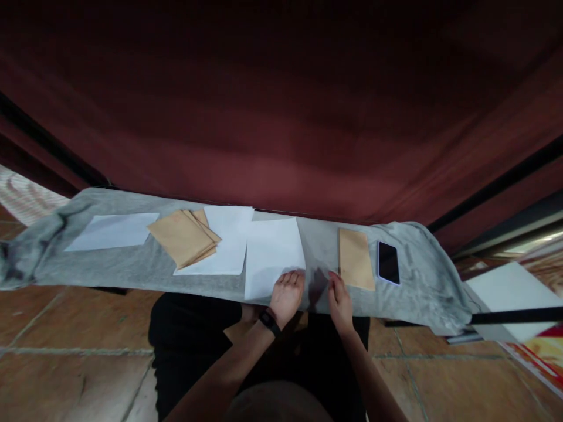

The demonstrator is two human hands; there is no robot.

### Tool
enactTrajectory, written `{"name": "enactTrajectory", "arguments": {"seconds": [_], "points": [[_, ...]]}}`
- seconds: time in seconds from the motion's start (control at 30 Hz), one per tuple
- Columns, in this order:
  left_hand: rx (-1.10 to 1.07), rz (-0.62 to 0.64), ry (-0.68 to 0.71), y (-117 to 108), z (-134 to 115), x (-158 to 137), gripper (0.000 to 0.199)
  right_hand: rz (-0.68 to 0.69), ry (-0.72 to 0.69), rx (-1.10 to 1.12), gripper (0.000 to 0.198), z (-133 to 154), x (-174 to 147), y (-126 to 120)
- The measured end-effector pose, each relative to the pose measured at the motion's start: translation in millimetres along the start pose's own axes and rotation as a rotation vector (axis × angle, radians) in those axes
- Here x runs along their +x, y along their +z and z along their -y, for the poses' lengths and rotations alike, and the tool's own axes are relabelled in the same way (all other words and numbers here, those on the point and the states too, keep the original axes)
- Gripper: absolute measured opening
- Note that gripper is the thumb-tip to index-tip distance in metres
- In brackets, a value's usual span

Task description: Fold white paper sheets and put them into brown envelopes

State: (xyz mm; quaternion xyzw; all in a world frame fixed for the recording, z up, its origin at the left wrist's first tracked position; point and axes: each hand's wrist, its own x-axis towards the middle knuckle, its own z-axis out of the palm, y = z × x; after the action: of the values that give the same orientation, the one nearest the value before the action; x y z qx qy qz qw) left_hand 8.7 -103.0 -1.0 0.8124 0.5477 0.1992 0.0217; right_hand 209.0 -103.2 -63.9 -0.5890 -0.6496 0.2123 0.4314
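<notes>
A white sheet of paper (273, 249) lies in front of me on a grey cloth. My left hand (288, 294), a dark band at its wrist, is at the sheet's lower right corner with bent fingers closed on its edge. To the right, my right hand (339, 300) is held over the cloth with fingers curled together; whatever they may hold is too small to make out. Just beyond it lies a brown envelope (357, 259). Left of the sheet, several brown envelopes (182, 234) are fanned partly over other white paper (231, 237).
The grey cloth (127, 272) covers a long narrow surface across my lap. A phone (389, 262) lies at its right, a white sheet (114, 230) at its left. A dark red curtain (281, 146) hangs behind. Tiled floor (79, 328) shows below.
</notes>
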Motion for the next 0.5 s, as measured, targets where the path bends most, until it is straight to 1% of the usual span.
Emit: {"name": "enactTrajectory", "arguments": {"seconds": [0.07,0.13,0.17,0.23,0.33,0.43,0.5], "points": [[-0.024,0.029,0.06,9,-12,-3,0.037,0.042,0.161,0.144,0.048,10,11,9],[-0.033,0.044,0.097,18,-19,-8,0.04,0.08,0.301,0.215,0.043,16,24,18],[-0.032,0.049,0.107,22,-21,-10,0.04,0.092,0.349,0.226,0.039,16,30,22],[-0.028,0.06,0.117,29,-22,-15,0.04,0.102,0.381,0.226,0.032,16,41,30],[-0.036,0.064,0.139,36,-20,-23,0.04,0.118,0.377,0.213,0.024,15,50,39],[-0.075,0.023,0.12,35,-15,-30,0.035,0.097,0.374,0.193,0.018,16,53,45],[-0.087,-0.018,0.078,31,-5,-32,0.035,0.05,0.384,0.178,0.02,16,52,46]]}}
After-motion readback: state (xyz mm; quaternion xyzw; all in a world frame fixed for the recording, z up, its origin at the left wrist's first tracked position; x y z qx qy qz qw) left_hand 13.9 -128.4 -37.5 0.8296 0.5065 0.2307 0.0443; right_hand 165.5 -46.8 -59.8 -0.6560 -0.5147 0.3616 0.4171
